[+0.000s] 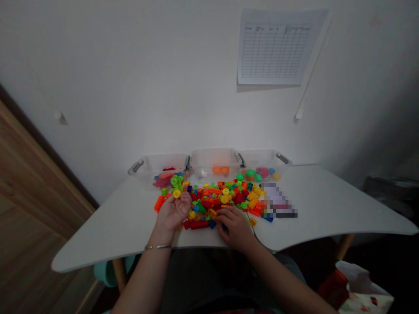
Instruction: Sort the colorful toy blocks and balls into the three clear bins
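Since we're looking down from head height, the heap of plastic toy bricks [222, 203] sits dead centre on the white worktop [98, 231], right in front of us. Our left hand [173, 211] is turned palm-up at the heap's near-left edge, fingers curled and lifted, with a cluster of green bricks [175, 181] and a round yellow piece [176, 193] held up at the fingertips — hard to tell exactly how they're gripped from this angle. Our right hand [234, 229] lies palm-down on the near-right of the heap, fingers slightly spread and touching an orange brick [212, 213]; whether it's actually pinching anything, we can't tell. Our tip for a jumble like this: pick with the fingertips, one piece at a time, rather than raking, since the small round ones look likely to roll.

Behind the heap, three clear plastic bins with grey clip handles stand in a row along the far edge. The left bin [160, 162] holds red, pink and blue bricks, the middle bin [212, 153] has an orange brick and not much else we can make out, and the right bin [265, 158] carries green, pink and yellow round pieces. Just right of the heap lies a blurred flat item [276, 200] — we can't read it.
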`<action>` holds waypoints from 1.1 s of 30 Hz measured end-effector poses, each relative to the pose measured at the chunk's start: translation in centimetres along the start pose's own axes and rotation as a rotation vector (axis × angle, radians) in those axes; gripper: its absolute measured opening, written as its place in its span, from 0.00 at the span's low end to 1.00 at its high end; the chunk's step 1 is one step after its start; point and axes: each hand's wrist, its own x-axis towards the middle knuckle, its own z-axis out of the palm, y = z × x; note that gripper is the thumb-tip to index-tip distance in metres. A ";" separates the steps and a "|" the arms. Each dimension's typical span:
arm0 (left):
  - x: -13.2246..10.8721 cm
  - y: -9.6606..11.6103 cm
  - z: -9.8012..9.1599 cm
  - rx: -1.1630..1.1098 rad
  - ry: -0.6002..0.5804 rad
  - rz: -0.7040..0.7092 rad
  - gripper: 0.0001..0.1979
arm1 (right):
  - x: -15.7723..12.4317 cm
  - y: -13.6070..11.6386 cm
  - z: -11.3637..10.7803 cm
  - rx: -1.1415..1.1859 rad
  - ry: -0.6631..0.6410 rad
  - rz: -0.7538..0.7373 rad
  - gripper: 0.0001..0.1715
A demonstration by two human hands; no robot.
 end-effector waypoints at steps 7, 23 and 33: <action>-1.1 0.1 -0.5 0.051 -0.148 0.029 0.12 | 0.1 -0.1 0.0 -0.008 -0.012 0.006 0.10; 5.0 4.5 1.5 0.179 0.177 0.507 0.07 | 0.1 0.0 -0.1 -0.007 -0.008 0.000 0.10; 5.6 6.5 1.6 0.201 0.125 0.353 0.11 | -0.2 0.1 0.1 -0.005 -0.013 -0.004 0.10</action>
